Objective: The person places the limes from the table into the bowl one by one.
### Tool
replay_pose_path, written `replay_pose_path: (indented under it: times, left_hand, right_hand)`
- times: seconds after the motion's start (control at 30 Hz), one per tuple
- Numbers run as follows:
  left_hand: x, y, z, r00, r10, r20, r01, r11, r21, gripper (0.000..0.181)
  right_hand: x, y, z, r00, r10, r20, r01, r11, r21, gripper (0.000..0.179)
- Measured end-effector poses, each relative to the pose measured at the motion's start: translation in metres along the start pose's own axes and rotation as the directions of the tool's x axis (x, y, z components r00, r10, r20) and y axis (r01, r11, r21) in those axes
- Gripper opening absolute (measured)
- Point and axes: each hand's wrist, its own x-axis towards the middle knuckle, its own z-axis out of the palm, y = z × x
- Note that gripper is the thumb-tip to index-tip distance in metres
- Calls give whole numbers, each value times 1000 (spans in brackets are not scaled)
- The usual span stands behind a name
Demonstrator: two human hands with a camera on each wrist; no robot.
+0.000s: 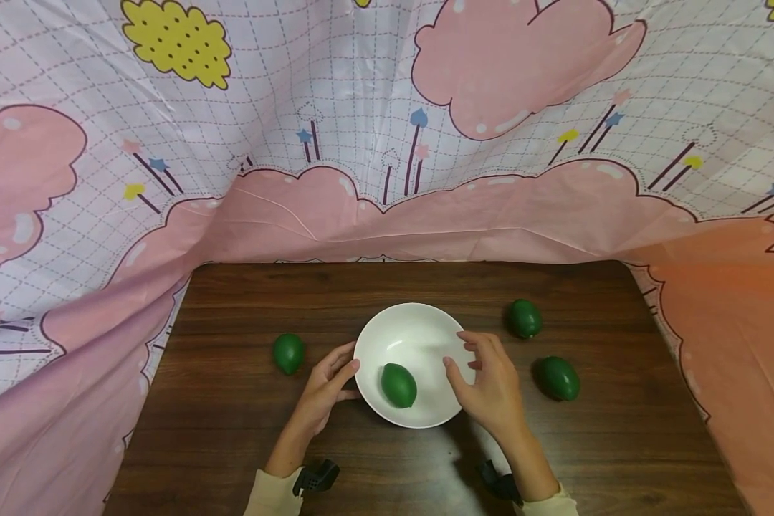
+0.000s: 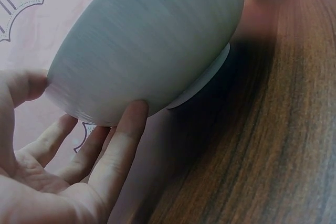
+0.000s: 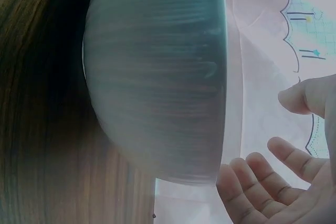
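At far left, a green lime point(image 1: 288, 353) lies on the tabletop point(image 1: 219, 430). The left hand point(image 1: 322, 390) has its grip on the white bowl point(image 1: 419, 330), thumb at the rim; one lime point(image 1: 398, 385) sits inside. The right hand point(image 1: 490, 387), fingers parted, grip holding nothing, stands between bowl and two more limes point(image 1: 557, 378).

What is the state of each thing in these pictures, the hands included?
White bowl: open side up
Fruit inside it: whole, green
Left fruit: whole, on the table
Two right fruits: whole, apart, on the table
Left hand: gripping the bowl's side
Right hand: thumb and fingers apart, no fruit held
Cloth: hanging, creased
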Motion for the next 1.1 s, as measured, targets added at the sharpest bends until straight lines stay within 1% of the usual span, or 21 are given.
replay_pose_path:
  times: [0.2,0.37,0.57,0.87,1.1]
  left_hand:
    - [0,0,1,1000,-4,-10,4,1000,0,49]
    - [1,-3,-1,1000,-9,-11,9,1000,5,49]
    - [1,-4,-2,1000,-10,-7,10,1000,8,49]
    - [2,-2,-1,1000,-10,1,10,1000,-12,49]
    - [2,-3,-3,1000,-16,2,16,1000,-13,49]
  right_hand:
    - [0,3,-2,1000,19,-9,-19,999,43,46]
    - [0,7,-3,1000,-6,-26,7,999,54,45]
    - [0,9,-5,999,-29,-38,30,999,44,44]
    - [-1,12,-10,999,9,-41,-8,1000,15,44]
    - [0,14,-12,999,12,-50,-13,1000,-21,42]
